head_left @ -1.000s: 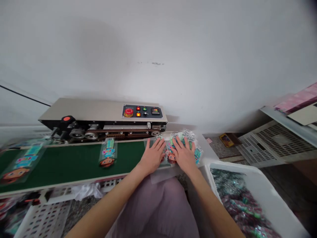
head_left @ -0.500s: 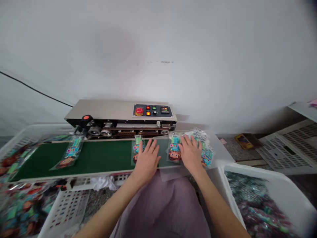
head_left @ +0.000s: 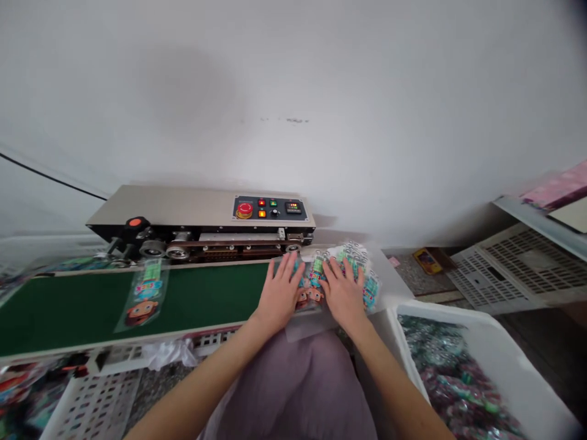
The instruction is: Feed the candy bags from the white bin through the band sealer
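Note:
Clear packets with printed cartoon faces lie at the right end of the green conveyor belt. My left hand rests flat with fingers spread, partly covering a packet there. Beside it, my right hand is also open, palm down over the packets. Its fingertips touch a packet and the edge of a fanned pile of packets. One more packet lies on the belt further left, its top end at the rollers of the sealing machine.
A white tub of shiny packets stands at the right. Perforated crates are beyond it. Below the belt at the left are a white basket and more packets. The wall rises right behind the machine.
The view has turned slightly right. My left hand has moved right along the belt, closer to my right hand. One packet shows on the belt left of my hands, where two showed before.

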`<action>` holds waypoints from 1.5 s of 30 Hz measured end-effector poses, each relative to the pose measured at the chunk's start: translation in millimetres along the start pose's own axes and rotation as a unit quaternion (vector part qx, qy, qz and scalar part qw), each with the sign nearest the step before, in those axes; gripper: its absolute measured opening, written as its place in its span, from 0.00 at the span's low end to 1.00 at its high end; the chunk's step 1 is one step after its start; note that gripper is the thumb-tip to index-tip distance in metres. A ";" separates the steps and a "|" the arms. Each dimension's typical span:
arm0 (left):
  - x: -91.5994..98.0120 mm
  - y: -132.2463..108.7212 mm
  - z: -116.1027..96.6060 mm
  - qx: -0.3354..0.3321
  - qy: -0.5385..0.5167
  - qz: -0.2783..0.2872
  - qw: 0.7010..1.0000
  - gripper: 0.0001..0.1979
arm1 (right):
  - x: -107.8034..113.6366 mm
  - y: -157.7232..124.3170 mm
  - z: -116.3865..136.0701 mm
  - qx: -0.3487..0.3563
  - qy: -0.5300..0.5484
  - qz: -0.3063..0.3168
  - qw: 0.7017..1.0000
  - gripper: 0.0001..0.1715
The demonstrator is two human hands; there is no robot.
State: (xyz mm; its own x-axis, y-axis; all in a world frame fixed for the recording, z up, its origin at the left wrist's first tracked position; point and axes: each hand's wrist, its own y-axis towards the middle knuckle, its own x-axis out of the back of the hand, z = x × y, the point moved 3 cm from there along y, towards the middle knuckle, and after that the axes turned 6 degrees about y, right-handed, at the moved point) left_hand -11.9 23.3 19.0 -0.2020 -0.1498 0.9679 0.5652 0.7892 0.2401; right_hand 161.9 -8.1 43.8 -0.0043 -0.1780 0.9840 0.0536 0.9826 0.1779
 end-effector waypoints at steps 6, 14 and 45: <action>-9.3 -13.0 -12.5 -0.021 0.008 0.020 1.000 0.27 | -1.7 3.8 11.7 -0.016 0.010 -0.001 1.000 0.26; -21.2 19.8 -9.2 -0.114 -0.001 0.021 0.993 0.27 | -3.5 6.6 -1.3 -0.076 -0.035 -0.005 0.996 0.29; 1.9 7.5 -17.4 -0.042 -0.063 0.045 0.996 0.25 | -1.5 47.1 16.2 -0.041 0.046 0.017 0.998 0.23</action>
State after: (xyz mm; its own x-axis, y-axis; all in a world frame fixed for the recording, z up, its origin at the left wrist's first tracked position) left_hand 5.9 18.6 24.0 -0.2431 -0.0001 0.9700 0.6497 0.7426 0.1629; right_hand 148.3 39.3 50.8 0.0900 -0.1516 0.9843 0.1346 0.9811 0.1388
